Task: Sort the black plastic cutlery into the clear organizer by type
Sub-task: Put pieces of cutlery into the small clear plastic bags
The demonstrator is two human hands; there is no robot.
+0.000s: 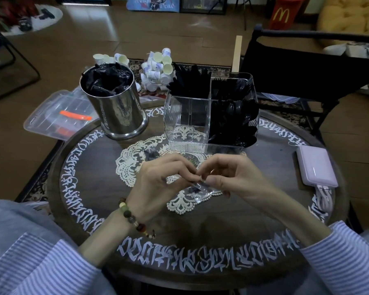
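Note:
Over the lace doily, my left hand and my right hand both pinch a clear plastic wrapper with black cutlery inside it; which kind it is I cannot tell. The clear organizer stands just beyond my hands. Its back-left compartment holds upright black knives, its right side holds black forks at the back and black spoons in front, and its front-left compartment is empty. A steel canister to the left is full of wrapped black cutlery.
Round dark table with white lettering on its rim. Pink power bank with cable at the right edge. Clear lidded box with orange items at the far left. Pile of small paper cups behind the organizer. Black chair at the back right.

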